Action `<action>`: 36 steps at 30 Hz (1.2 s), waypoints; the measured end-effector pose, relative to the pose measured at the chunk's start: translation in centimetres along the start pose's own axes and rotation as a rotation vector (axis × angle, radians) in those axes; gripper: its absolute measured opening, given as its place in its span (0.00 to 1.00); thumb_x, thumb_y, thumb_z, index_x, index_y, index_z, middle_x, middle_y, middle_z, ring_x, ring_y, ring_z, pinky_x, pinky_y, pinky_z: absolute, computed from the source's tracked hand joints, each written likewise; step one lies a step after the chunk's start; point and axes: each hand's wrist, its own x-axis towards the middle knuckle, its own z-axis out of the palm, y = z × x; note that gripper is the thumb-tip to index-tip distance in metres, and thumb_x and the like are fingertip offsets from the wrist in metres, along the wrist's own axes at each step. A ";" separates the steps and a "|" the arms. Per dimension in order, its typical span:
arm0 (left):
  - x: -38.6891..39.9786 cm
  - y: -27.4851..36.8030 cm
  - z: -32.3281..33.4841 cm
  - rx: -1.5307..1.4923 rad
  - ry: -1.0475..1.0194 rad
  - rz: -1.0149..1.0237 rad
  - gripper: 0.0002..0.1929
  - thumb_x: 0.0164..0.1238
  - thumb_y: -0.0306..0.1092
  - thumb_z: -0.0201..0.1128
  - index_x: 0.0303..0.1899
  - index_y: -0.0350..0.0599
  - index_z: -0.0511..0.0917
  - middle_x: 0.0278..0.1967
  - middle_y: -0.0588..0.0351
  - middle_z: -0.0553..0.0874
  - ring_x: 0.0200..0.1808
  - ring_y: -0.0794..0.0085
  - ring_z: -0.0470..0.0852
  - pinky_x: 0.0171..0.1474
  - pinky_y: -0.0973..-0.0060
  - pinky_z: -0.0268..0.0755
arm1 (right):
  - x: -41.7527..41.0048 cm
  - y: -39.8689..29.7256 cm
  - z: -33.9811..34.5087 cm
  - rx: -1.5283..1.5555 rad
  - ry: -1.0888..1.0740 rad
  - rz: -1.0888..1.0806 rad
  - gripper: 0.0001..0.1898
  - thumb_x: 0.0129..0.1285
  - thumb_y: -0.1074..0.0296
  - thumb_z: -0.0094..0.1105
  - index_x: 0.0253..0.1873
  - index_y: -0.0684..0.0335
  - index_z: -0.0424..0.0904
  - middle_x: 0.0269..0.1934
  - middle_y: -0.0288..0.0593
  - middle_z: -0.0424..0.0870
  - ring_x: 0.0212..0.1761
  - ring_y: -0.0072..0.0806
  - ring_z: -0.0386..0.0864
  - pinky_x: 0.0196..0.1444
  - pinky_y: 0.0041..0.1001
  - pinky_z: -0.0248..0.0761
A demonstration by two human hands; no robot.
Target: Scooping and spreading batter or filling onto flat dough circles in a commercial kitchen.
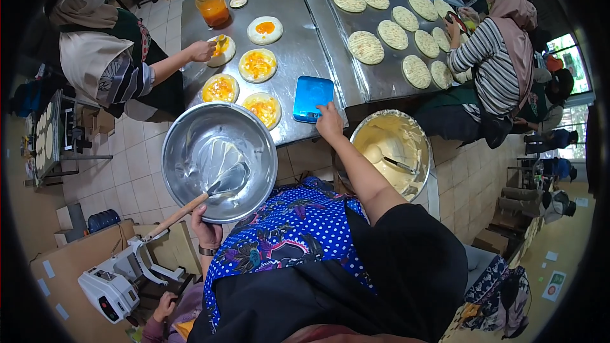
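My left hand (pixel 207 228) grips the near rim of a large stainless steel bowl (pixel 172 162), tilted over the table's front edge. Thin white smears coat its inside, and a spatula (pixel 187 207) with a wooden handle rests in it. With its fingertips my right hand (pixel 330 121) touches the front edge of a blue digital kitchen scale (pixel 313 95), on which nothing stands. Left of the scale lie several round dough pieces with orange topping (pixel 258 65). To the right of my right forearm, a bucket of pale yellow cream (pixel 388 174) holds a utensil with a black handle (pixel 399 164).
A co-worker at the left spoons topping on a dough round (pixel 222 51), near a glass jar of orange filling (pixel 212 5) and a small lid (pixel 238 1). Another co-worker stands right, by a tray of textured flat rounds (pixel 366 47). A white mixer-like machine (pixel 108 290) is behind at lower left.
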 end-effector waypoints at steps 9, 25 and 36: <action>-0.5 0.8 -0.4 -0.023 0.009 0.010 0.18 0.55 0.31 0.55 0.47 0.34 0.73 0.45 0.49 0.80 0.50 0.62 0.78 0.58 0.67 0.66 | 2.0 6.1 2.7 0.055 0.020 0.443 0.29 0.51 0.73 0.52 0.62 0.62 0.65 0.54 0.52 0.72 0.53 0.46 0.73 0.52 0.40 0.69; -0.8 1.3 -0.4 -0.040 0.011 -0.007 0.18 0.55 0.32 0.55 0.47 0.33 0.73 0.44 0.48 0.80 0.49 0.62 0.78 0.58 0.67 0.67 | 3.0 3.5 1.8 -0.035 0.014 0.044 0.30 0.48 0.76 0.53 0.61 0.54 0.69 0.48 0.51 0.74 0.46 0.45 0.76 0.50 0.36 0.70; -0.8 1.1 0.5 -0.016 0.041 0.030 0.17 0.54 0.32 0.56 0.46 0.34 0.74 0.44 0.49 0.80 0.48 0.62 0.78 0.57 0.67 0.66 | 0.5 -2.4 3.3 -0.377 -0.488 -0.081 0.41 0.50 0.69 0.58 0.70 0.48 0.50 0.52 0.54 0.73 0.48 0.41 0.78 0.42 0.39 0.74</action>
